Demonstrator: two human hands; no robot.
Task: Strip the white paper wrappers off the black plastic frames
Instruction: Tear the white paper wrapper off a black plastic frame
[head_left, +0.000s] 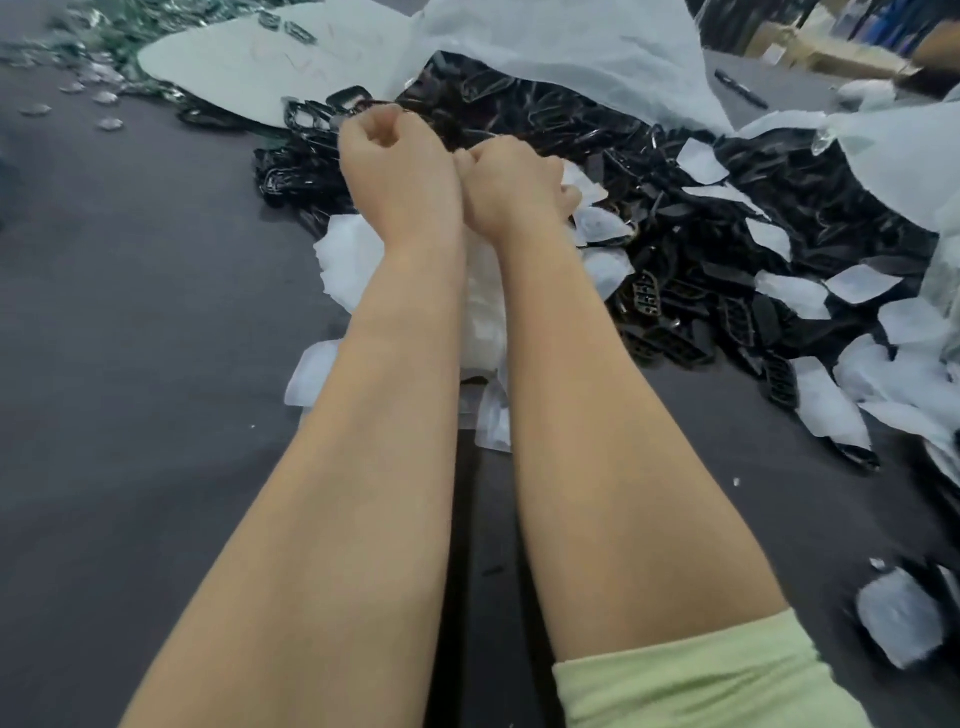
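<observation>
On the grey table (130, 312) heaped with black frames (545, 119), boxes (810, 47) at upper right, the right hand (509, 182) grips a white wrapper (589, 187), the left hand (389, 156) curled, hold unclear.

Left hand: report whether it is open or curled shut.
Curled: fingers of the left hand fold into the palm; whether they hold anything, cannot tell.

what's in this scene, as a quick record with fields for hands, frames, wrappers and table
table: dark grey
black frames: loose heap, centre to right
white wrappers: strewn over the heap and the near table
left hand: fingers curled at the heap's left edge, grip hidden
right hand: curled down onto white wrappers, grip hidden
</observation>
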